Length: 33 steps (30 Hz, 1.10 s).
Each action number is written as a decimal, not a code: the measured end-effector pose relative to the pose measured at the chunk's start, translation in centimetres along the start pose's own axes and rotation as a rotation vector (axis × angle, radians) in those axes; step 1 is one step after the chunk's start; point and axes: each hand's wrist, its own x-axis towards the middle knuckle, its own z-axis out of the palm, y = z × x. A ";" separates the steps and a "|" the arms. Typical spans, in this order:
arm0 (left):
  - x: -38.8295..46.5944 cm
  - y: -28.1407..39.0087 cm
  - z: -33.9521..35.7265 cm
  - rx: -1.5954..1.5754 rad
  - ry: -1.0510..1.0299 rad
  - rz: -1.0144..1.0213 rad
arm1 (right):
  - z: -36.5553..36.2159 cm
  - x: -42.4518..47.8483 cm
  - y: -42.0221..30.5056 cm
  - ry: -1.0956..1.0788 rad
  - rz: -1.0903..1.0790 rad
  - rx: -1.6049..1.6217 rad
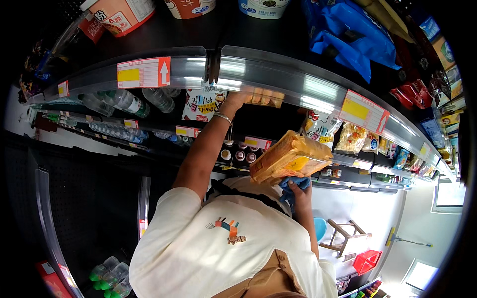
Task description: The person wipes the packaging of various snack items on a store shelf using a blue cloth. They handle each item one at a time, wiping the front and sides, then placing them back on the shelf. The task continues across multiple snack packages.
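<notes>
My left hand, with a silver bracelet at the wrist, reaches into the shelf below the clear front rail. Its fingers are partly hidden behind the rail, beside a row of small orange-yellow packs; whether they grip anything cannot be told. On the right, my right hand holds a bunched blue cloth against the lower end of a large yellow-orange plastic package. The package is tilted in front of the shelf. A white printed snack bag stands left of my left hand, and a similar bag is behind the package.
Above are the upper shelf's rail, paper tubs and blue bags. Bottles stand left on the shelf; capped bottles sit lower. A wooden stool, red basket and blue basin are at lower right.
</notes>
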 end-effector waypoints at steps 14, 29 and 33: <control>-1.6 2.3 1.1 -0.192 0.001 0.052 | -0.1 1.3 0.4 -0.043 0.003 -0.021; -1.2 0.3 0.9 -0.126 0.008 0.132 | -0.4 1.9 0.7 -0.075 0.033 -0.026; -1.0 0.7 0.5 0.128 0.006 0.155 | 0.4 1.2 -0.3 -0.057 0.037 -0.018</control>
